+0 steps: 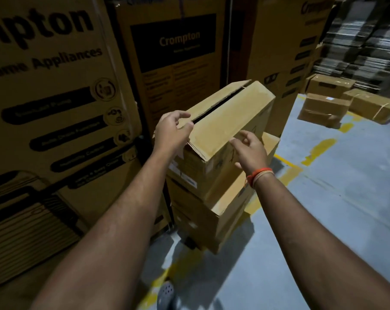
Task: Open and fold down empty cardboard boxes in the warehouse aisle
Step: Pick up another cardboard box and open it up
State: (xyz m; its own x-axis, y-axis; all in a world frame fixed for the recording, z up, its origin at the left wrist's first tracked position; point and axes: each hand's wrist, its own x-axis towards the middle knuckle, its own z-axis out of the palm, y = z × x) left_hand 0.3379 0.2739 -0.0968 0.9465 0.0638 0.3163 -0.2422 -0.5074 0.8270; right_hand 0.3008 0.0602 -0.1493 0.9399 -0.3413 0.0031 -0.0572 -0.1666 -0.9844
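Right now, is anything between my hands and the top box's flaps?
Nothing visible. The left hand is already at the near end of the slit between the top box's flaps, and the right hand is by its right edge, with nothing in the gap.
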